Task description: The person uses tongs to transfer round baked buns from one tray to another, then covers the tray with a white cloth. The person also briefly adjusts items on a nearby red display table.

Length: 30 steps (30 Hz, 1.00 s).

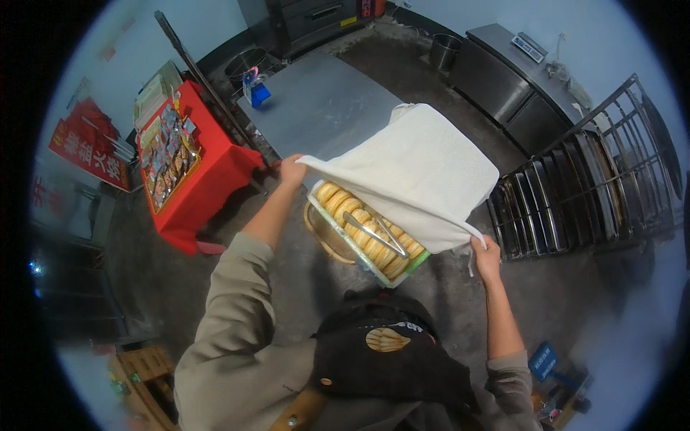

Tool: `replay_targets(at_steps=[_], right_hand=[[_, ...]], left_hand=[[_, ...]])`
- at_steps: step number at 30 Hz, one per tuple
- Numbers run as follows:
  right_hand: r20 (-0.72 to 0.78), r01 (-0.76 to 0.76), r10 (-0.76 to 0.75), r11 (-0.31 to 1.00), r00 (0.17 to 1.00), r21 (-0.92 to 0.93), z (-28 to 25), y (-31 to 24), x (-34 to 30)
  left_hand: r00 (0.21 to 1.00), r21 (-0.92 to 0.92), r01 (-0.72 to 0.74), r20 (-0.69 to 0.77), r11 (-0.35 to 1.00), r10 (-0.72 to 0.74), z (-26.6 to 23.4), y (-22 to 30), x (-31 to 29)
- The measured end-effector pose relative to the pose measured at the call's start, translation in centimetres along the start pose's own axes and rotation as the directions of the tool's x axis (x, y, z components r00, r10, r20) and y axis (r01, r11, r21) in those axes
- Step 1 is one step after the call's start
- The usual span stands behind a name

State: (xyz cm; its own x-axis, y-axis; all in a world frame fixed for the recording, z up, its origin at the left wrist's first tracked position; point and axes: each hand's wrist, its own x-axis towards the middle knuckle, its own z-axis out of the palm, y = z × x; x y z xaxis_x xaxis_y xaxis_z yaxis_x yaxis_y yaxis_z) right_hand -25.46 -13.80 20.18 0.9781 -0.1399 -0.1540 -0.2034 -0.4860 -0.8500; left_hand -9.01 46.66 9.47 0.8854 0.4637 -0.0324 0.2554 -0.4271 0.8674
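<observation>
closest under the camera sat a dark apron with a round golden print on it, flanked by the person's grey-green sleeves. both forearms reached forward from there. the left hand was clamped shut on the near left corner of a white cloth, holding it up, and the right hand was pinched shut on the cloth's right corner, where a thin strip of fabric hung down beside the fingers. the cloth was stretched between the two hands and draped over the far part of a white tray, which stood between the arms, just ahead of the apron. the tray's uncovered near part showed rows of round golden buns packed side by side, with metal tongs lying across them. a round woven basket peeked out from under the tray on its left side. beyond the cloth stood a grey metal table with a small blue thing at its far left edge. to the left a table with a red cover carried a box of small packets. on the right a metal rack of dark baking trays stood on the concrete floor, and a steel counter ran along the far wall.
</observation>
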Motion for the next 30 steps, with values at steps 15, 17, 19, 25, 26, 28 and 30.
replay_targets(at_steps=[15,17,19,25,26,28,30], right_hand=[[0.112,0.468,-0.454,0.856,0.884,-0.218,11.5,-1.0,-3.2],[0.195,0.518,-0.482,0.822,0.854,-0.235,13.6,-1.7,-3.6],[0.284,0.566,-0.495,0.772,0.821,-0.291,15.0,-2.3,-3.1],[0.363,0.559,-0.457,0.787,0.812,-0.26,16.5,-2.6,-2.5],[0.389,0.591,-0.476,0.762,0.789,-0.266,16.5,-2.4,-2.6],[0.472,0.563,-0.428,0.804,0.771,-0.191,16.3,-2.2,-2.6],[0.527,0.496,-0.381,0.863,0.76,-0.091,15.7,-2.1,-2.4]], left_hand=[[0.994,-0.416,-0.063,-0.11,0.907,0.018,7.4,6.7,-1.1],[0.986,-0.129,-0.125,-0.129,0.984,0.108,6.5,4.9,-3.1],[0.968,0.044,-0.214,-0.126,0.976,0.218,5.2,3.5,-5.5],[0.975,0.094,-0.158,-0.14,0.983,0.17,1.6,0.7,-10.1],[0.989,0.056,-0.073,-0.123,0.996,0.08,1.2,0.4,-10.5],[0.99,0.084,-0.074,-0.113,0.994,0.083,0.5,0.0,-11.2],[0.992,0.089,-0.078,-0.089,0.993,0.086,0.2,0.1,-11.2]])
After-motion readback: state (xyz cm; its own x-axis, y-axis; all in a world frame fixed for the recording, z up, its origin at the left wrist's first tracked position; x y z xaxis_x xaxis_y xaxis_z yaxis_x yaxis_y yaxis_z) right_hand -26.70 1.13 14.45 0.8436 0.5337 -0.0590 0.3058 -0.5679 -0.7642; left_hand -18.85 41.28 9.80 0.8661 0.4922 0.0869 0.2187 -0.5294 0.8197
